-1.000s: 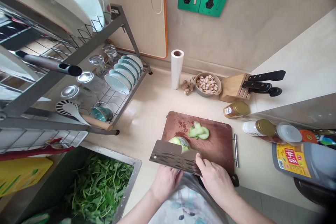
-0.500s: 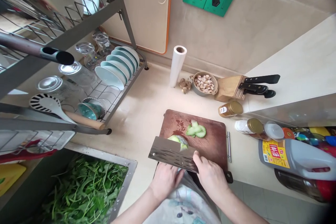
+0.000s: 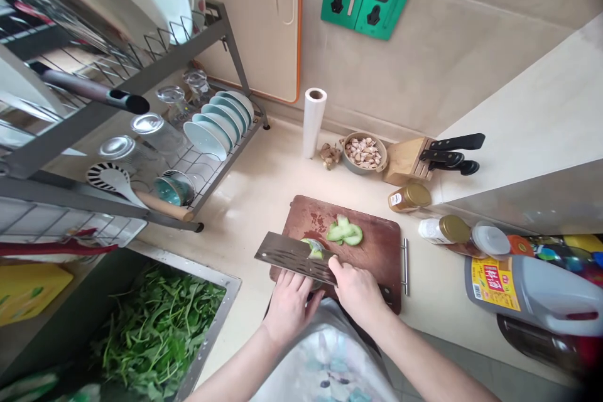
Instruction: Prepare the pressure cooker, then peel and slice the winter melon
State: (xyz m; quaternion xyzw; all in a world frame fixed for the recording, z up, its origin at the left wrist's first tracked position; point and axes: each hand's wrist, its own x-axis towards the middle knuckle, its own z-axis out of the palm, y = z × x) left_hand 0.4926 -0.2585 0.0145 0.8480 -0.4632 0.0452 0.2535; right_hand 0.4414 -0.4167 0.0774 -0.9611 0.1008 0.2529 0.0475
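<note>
My right hand (image 3: 360, 289) is closed round the handle of a cleaver (image 3: 282, 254), its thumb against the blade. The wide blade lies slantwise across the near left part of a brown cutting board (image 3: 377, 257). My left hand (image 3: 289, 304) is close against the near side of the blade, fingers bent over something mostly hidden by hand and steel. A piece of green vegetable (image 3: 315, 248) shows just past the blade's upper edge. Farther back on the board rests a small pile of pale green vegetable slices (image 3: 345, 232).
Leafy greens (image 3: 160, 326) fill the sink at left, below a dish rack (image 3: 230, 157). Behind the board stand a white roll (image 3: 313, 125), a bowl of garlic cloves (image 3: 363, 154) and a knife block (image 3: 407, 161). Jars and a large grey jug (image 3: 551, 295) line the right side.
The cleaver and right hand have moved slightly left and closer to the left hand. Less of the green piece shows past the blade. The whole view has shifted a little.
</note>
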